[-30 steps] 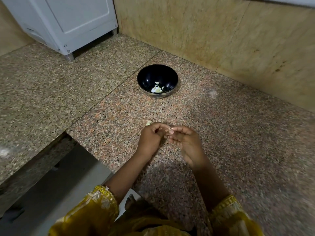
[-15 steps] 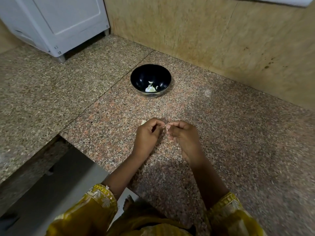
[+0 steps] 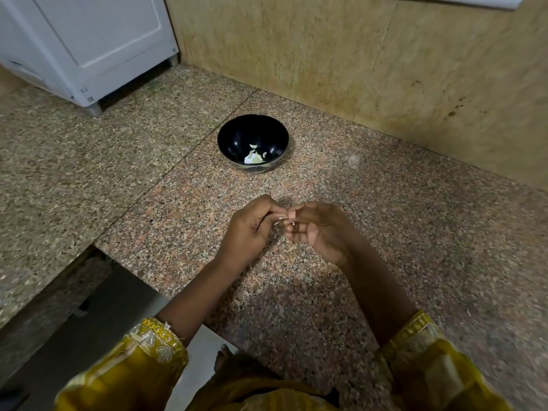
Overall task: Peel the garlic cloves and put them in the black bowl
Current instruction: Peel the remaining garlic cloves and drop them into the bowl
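The black bowl [image 3: 234,140] stands on the granite counter beyond my hands, with a few pale garlic pieces [image 3: 253,157] lying at its bottom. My left hand [image 3: 247,229] and my right hand [image 3: 318,229] meet fingertip to fingertip above the counter, nearer to me than the bowl. Between them they pinch a small garlic clove [image 3: 280,221], of which only a pale sliver shows. The fingers of both hands are curled round it and hide most of it.
A white appliance [image 3: 89,43] stands at the back left of the granite counter [image 3: 415,232]. A tan stone wall [image 3: 385,69] runs behind the bowl. At the lower left the counter edge drops to a grey floor [image 3: 98,315].
Both hands stay together on the clove, fingers working slightly. The pale bit seen beside the left hand earlier is no longer visible. The view has shifted a little.
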